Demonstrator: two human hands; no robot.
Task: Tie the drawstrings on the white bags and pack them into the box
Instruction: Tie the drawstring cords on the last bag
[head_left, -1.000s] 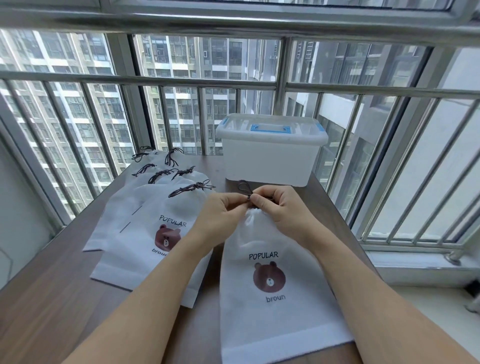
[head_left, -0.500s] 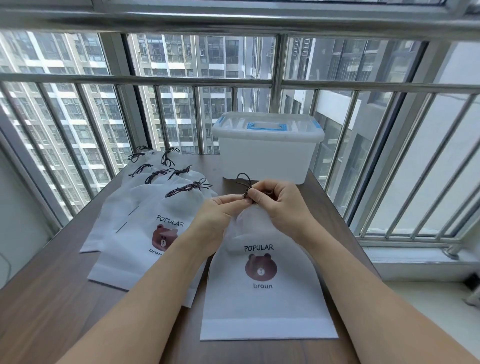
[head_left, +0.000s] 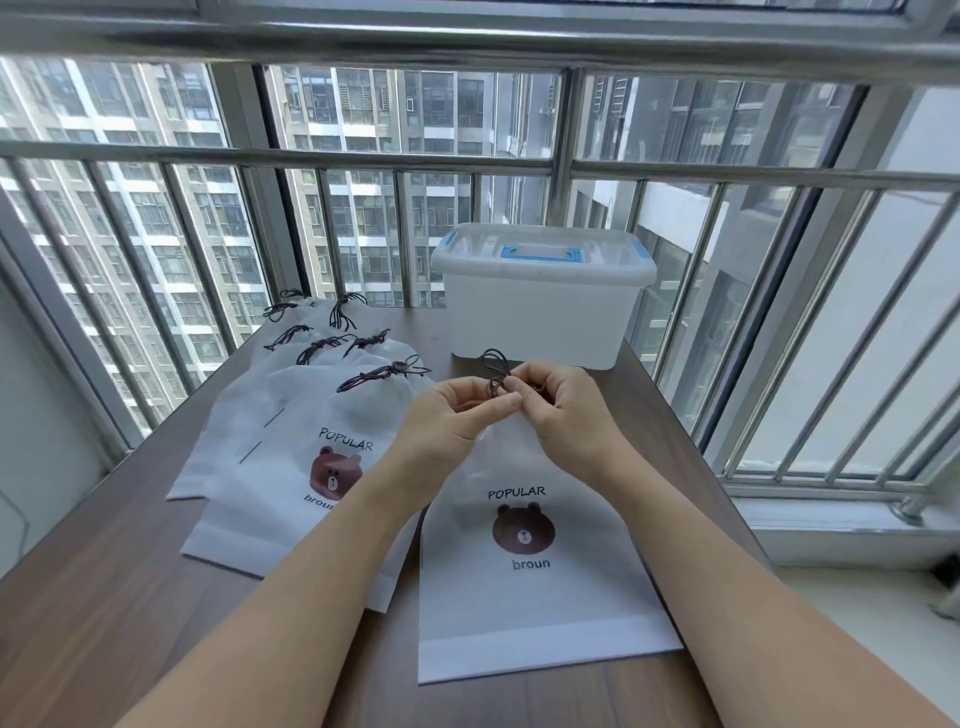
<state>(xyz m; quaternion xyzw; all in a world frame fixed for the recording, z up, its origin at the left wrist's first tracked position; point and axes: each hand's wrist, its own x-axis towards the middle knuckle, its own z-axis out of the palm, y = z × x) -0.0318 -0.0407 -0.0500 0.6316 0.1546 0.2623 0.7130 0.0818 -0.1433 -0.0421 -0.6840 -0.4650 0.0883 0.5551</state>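
A white drawstring bag (head_left: 530, 587) printed with a brown bear lies flat on the wooden table (head_left: 104, 597) in front of me. My left hand (head_left: 452, 421) and my right hand (head_left: 561, 410) meet at its gathered top, and both pinch the dark drawstring (head_left: 494, 371), whose loops stick up between the fingers. To the left lies an overlapping pile of several white bags (head_left: 291, 431) with dark cords at their tops. The white plastic box (head_left: 540, 296) with a closed clear lid and blue handle stands at the table's far edge.
A metal window railing (head_left: 280, 156) runs behind the table and along the right side. The table's right edge (head_left: 727, 509) lies close to my right forearm, with a white sill beyond it. Bare wood shows at the near left.
The bag has slid a little farther from me as both hands lifted its top. The fingers have shifted on the cord, and its loop now stands higher between them.
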